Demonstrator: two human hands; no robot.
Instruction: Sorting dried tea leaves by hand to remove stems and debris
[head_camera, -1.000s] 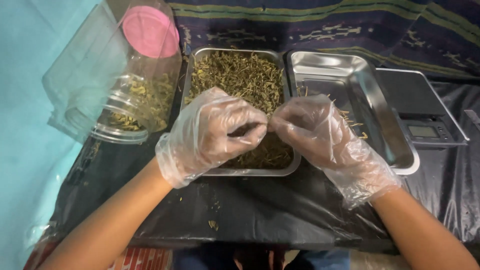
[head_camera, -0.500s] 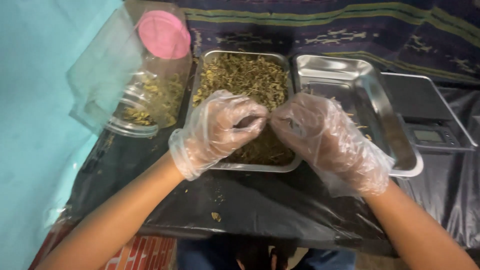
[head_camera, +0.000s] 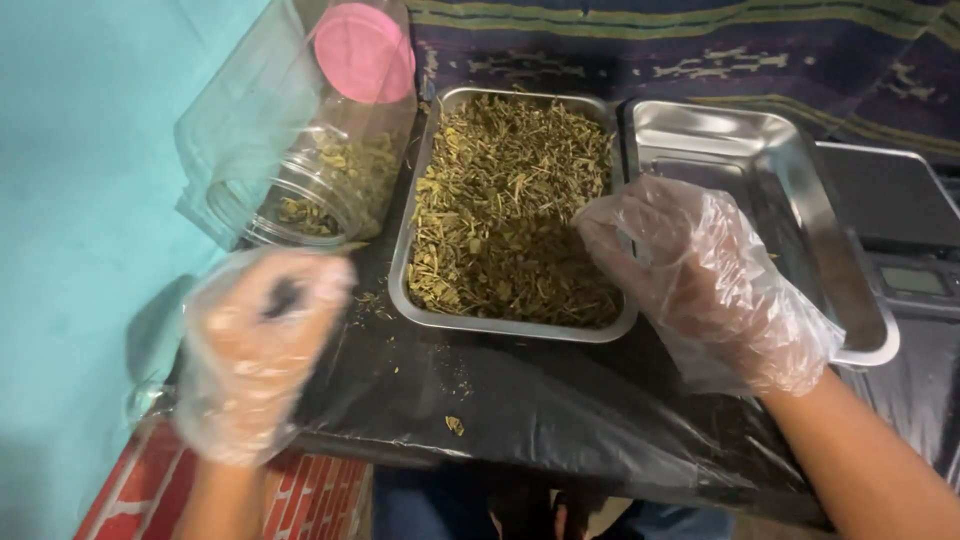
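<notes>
Hands first: your left hand (head_camera: 262, 350), in its clear plastic glove, hangs blurred off the table's left edge, fingers curled around something small and dark; what it is cannot be told. Your right hand (head_camera: 700, 285), gloved the same way, rests at the right rim of the full tray (head_camera: 420, 215), fingers bent and drawn together over the dried herbs (head_camera: 510, 210), whether pinching any I cannot tell.

Work in small pinches, so that stalks and leaf come apart cleanly rather than in clumps. Keep both hands low over the tray so loose bits fall back in; a few crumbs (head_camera: 454, 424) already lie on the black sheet (head_camera: 520, 400) near the front edge of the table.

The herbs fill that steel tray at the table's middle. Just beside it on the right sits the second tray (head_camera: 840, 240), nearly bare, their rims close or touching. Beyond it, at the right edge, is the small scale (head_camera: 900, 215). The clear jar (head_camera: 310, 150) with a pink lid lies tilted at the back left corner, some herb inside; watch your left elbow there.
</notes>
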